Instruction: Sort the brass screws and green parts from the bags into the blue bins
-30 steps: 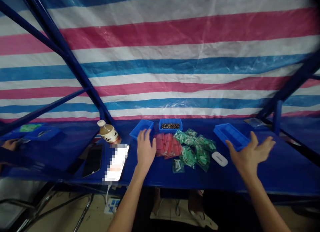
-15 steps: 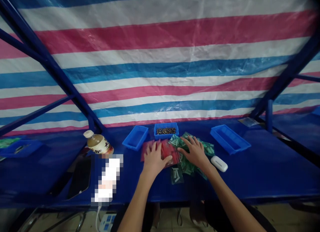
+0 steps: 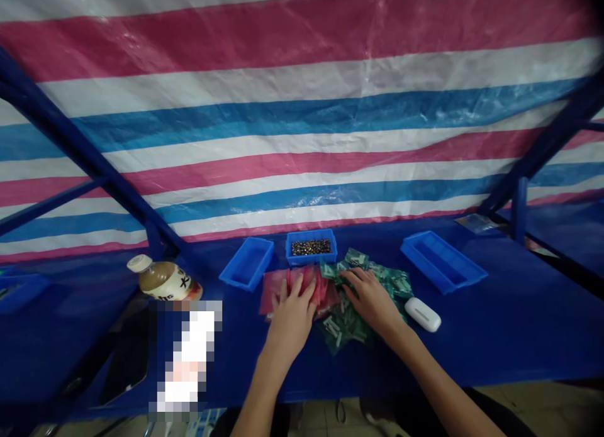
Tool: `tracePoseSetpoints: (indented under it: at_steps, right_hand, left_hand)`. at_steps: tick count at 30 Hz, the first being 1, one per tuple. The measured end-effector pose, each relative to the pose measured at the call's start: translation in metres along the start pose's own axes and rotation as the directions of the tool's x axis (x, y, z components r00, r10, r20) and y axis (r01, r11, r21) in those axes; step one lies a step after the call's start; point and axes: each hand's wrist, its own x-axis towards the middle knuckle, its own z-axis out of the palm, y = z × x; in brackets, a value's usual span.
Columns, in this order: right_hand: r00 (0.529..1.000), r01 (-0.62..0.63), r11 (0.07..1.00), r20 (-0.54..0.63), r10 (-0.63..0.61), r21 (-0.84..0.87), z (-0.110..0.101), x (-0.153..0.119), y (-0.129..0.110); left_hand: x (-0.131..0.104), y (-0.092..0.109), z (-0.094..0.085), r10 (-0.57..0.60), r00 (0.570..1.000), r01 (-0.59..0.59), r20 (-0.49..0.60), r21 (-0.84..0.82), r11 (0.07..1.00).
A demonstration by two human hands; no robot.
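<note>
My left hand (image 3: pixel 293 308) lies with fingers spread on a spread of pink plastic bags (image 3: pixel 275 288). To its right, my right hand (image 3: pixel 370 295) rests on a heap of small green clear bags (image 3: pixel 352 324), its fingers apart and slightly bent. Pale strip-like pieces show inside several green bags. The two heaps touch between my hands. Just behind them stands a small blue tray (image 3: pixel 311 259) with many small shiny metal pieces (image 3: pixel 310 247) in it.
Blue trays stand at left (image 3: pixel 246 264) and right (image 3: pixel 443 261) of the heaps. A white rounded case (image 3: pixel 423 314) lies by my right forearm. On the left are a drink bottle (image 3: pixel 165 280), a dark phone-like slab (image 3: pixel 125 358) and a blurred-out item. Behind hangs a striped sheet (image 3: pixel 302 129).
My left hand has shifted over the pink bags, its thumb now tucked in. My right fingers have bent more over the green bags. The view has tilted down slightly.
</note>
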Motion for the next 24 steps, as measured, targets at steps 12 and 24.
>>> tracePoseSetpoints:
  at_steps: [12, 24]
  right_hand:
    - [0.958, -0.288, 0.945, -0.028, 0.287, -0.157, 0.000, -0.005, 0.008]
    - [0.989, -0.102, 0.985, 0.090, 0.115, -0.136, 0.014, -0.018, -0.032]
  left_hand:
    - [0.008, -0.029, -0.013, -0.435, 0.847, 0.130, -0.306, -0.675, 0.727]
    - [0.012, -0.001, -0.009, -0.591, 0.799, 0.054, 0.110, -0.992, -0.112]
